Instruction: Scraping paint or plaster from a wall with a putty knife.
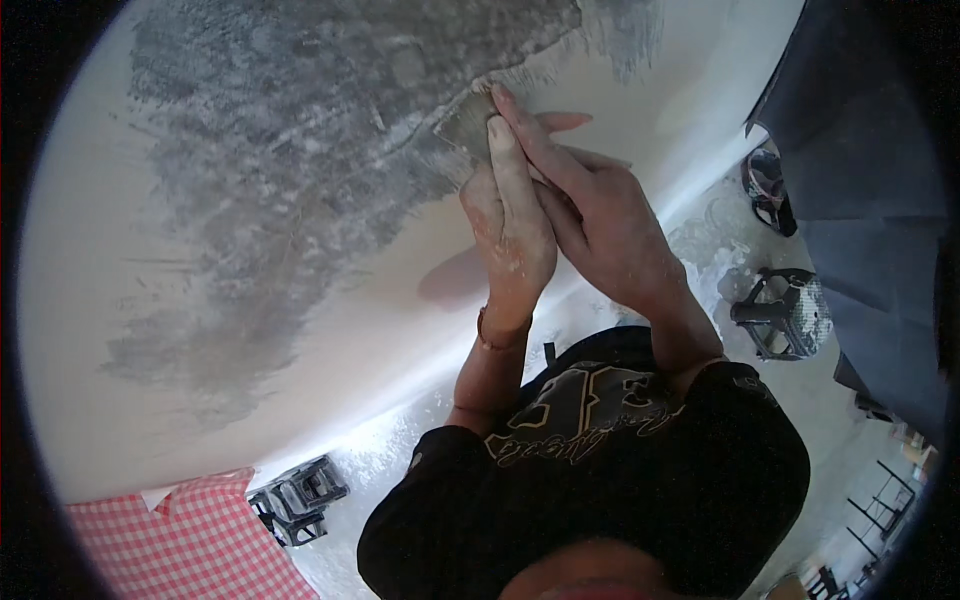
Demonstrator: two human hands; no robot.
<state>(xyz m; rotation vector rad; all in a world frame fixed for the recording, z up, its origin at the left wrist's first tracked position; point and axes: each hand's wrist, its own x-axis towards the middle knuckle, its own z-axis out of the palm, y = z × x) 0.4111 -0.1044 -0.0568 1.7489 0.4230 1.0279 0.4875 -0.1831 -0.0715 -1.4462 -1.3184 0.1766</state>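
My left hand [517, 225] and my right hand [600, 202] meet on a thin, flat, greyish scraper-like blade [469, 124], which lies against a pale wall [375, 322]. The left hand's fingers are curled round its near end, with one digit laid along it; the right hand's fingertip presses near its top corner. What handle it has is hidden by the hands. Beside the blade, a rough grey patch [300, 150] covers much of the wall, with a ragged edge of coating running up from the blade. Whitish dust coats both hands.
A red-and-white checked cloth [187, 532] hangs at lower left, next to black plastic stools [300, 495]. At right, another black stool [784, 313] stands on the dusty floor [697, 225] near a dark sheet [877, 150]. A dark metal frame [881, 510] is at lower right.
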